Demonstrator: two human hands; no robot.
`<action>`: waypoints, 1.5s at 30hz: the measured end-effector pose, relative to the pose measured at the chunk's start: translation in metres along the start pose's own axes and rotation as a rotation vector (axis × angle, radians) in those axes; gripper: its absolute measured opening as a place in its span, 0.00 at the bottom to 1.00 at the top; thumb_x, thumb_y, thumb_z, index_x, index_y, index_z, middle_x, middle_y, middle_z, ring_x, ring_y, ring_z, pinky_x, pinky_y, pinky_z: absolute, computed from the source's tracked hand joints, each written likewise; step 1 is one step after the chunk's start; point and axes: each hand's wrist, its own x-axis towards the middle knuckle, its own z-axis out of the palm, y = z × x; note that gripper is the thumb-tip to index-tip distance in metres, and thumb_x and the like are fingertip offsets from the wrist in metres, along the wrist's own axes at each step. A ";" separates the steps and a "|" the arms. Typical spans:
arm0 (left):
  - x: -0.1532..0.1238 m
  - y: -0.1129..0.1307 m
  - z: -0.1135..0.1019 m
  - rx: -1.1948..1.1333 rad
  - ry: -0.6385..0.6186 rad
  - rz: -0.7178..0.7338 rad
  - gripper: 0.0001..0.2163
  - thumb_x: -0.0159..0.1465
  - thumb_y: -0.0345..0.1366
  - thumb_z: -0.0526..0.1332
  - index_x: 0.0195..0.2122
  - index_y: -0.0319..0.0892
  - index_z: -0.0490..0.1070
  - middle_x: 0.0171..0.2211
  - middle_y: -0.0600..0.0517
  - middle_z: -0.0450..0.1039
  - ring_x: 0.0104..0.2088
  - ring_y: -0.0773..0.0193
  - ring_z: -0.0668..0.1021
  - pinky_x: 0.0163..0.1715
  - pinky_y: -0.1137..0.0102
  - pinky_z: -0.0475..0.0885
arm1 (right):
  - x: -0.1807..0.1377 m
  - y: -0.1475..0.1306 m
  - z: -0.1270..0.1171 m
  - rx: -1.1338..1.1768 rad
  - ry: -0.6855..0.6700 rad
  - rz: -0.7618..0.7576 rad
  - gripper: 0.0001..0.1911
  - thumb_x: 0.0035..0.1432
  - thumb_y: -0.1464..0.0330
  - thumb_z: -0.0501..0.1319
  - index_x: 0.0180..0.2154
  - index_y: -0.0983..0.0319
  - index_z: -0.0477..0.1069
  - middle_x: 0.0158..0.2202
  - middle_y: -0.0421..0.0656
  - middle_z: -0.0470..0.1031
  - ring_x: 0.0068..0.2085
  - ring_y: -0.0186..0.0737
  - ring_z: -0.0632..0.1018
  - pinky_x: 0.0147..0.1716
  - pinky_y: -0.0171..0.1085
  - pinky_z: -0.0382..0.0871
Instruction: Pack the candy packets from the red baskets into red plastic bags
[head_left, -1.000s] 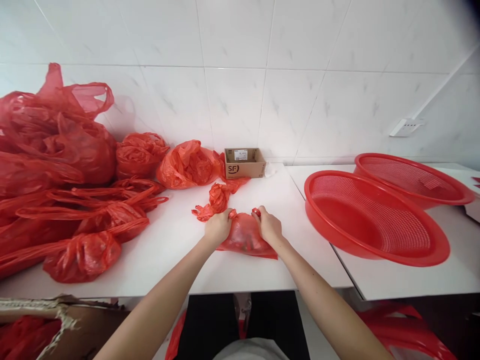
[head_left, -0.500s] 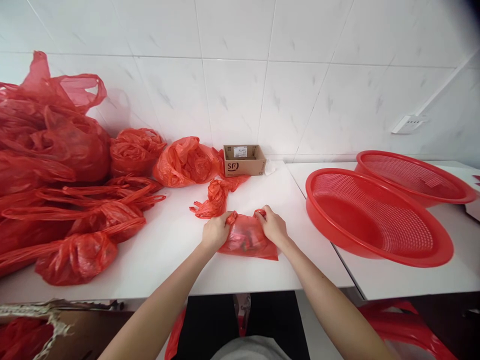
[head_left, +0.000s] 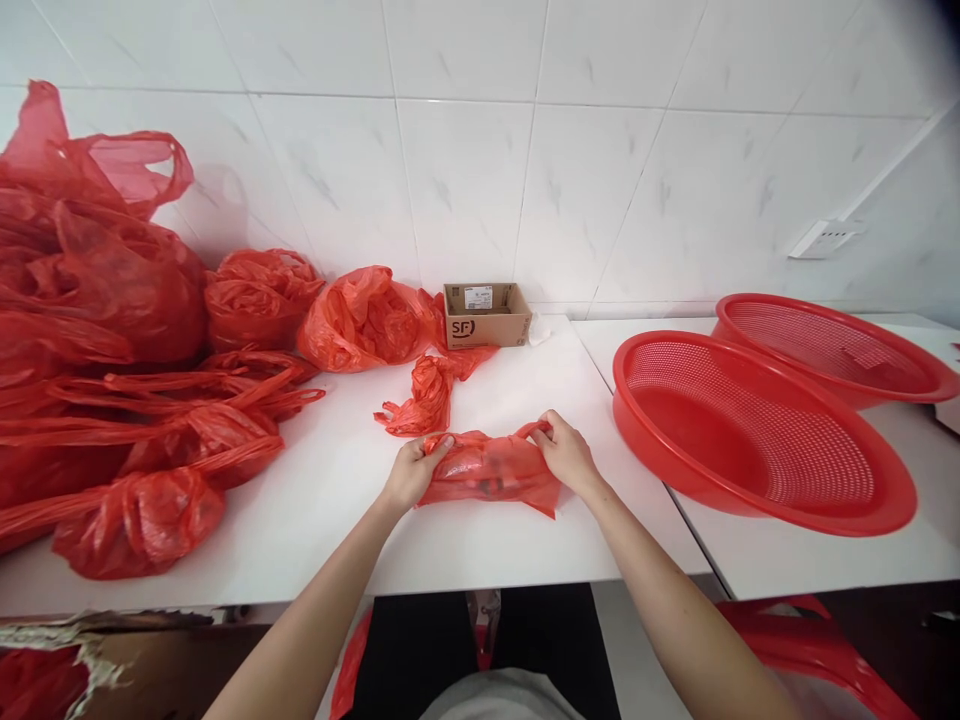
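A red plastic bag (head_left: 491, 472) lies on the white table in front of me, with dark items showing dimly through its thin film. My left hand (head_left: 411, 468) is closed on the bag's upper left corner, thumb on top. At the upper right, my right hand (head_left: 566, 450) pinches a twisted end of the same bag. The bag is stretched between both hands. Just behind it lies a crumpled red bag (head_left: 427, 395). What exactly is inside the held bag cannot be made out.
Filled red bags (head_left: 97, 280) crowd the table's left side. A small cardboard box (head_left: 487, 328) stands by the tiled wall, next to a bundled red bag (head_left: 367, 325). Two red perforated baskets (head_left: 697, 430) sit at the right. A torn carton (head_left: 150, 670) is below left; a red stool (head_left: 810, 650) below right.
My hands have moved apart, pulling the bag's top wider and flatter. The left hand shifted left and the right hand slightly right. The view has also shifted a little.
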 end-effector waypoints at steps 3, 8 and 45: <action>-0.001 -0.002 0.001 0.091 0.073 -0.048 0.26 0.63 0.55 0.53 0.42 0.39 0.79 0.34 0.47 0.81 0.36 0.55 0.80 0.38 0.66 0.72 | -0.001 0.004 -0.003 0.014 0.000 0.006 0.05 0.61 0.64 0.50 0.32 0.56 0.59 0.24 0.33 0.72 0.27 0.36 0.72 0.26 0.33 0.56; -0.001 0.011 0.006 0.369 0.182 -0.032 0.18 0.65 0.49 0.52 0.43 0.46 0.77 0.39 0.48 0.79 0.41 0.51 0.78 0.40 0.63 0.67 | -0.002 -0.003 0.000 0.001 0.018 -0.005 0.05 0.62 0.64 0.49 0.36 0.56 0.60 0.27 0.35 0.73 0.28 0.38 0.73 0.27 0.34 0.57; -0.068 -0.011 -0.014 0.307 0.223 -0.128 0.17 0.67 0.45 0.48 0.29 0.43 0.71 0.28 0.50 0.74 0.29 0.60 0.74 0.31 0.68 0.67 | 0.007 0.006 0.018 -0.231 0.003 0.025 0.15 0.67 0.62 0.45 0.29 0.57 0.60 0.27 0.40 0.73 0.28 0.39 0.70 0.26 0.34 0.51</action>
